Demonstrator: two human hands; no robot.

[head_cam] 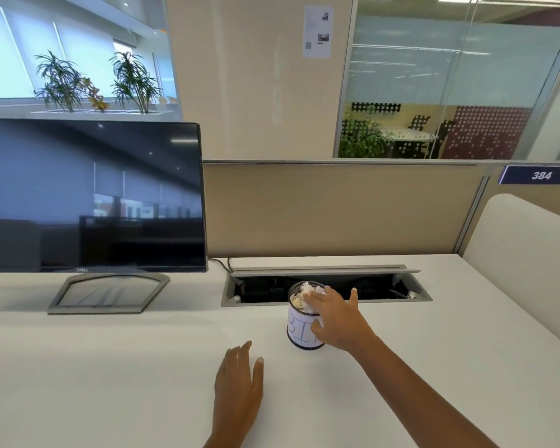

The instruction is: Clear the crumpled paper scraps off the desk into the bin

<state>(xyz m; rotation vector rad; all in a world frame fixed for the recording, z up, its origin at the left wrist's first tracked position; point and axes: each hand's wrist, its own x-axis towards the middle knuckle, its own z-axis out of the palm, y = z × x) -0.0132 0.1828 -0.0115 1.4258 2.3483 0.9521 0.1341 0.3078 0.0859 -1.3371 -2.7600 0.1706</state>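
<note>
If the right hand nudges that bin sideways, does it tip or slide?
Probably slides or tips easily: the bin looks small, taller than wide, and holds only crumpled paper, so likely light. The desk looks smooth. The right hand, resting over the rim, could steady it.

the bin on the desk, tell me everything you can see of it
The bin is a small upright cylinder, dark mesh showing at its rim, wrapped in a white paper label with "BI" hand-lettered in blue. It stands on the white desk, just in front of the open cable tray. Crumpled paper scraps fill it to the top. The right hand rests over its rim and covers its right side.
</note>
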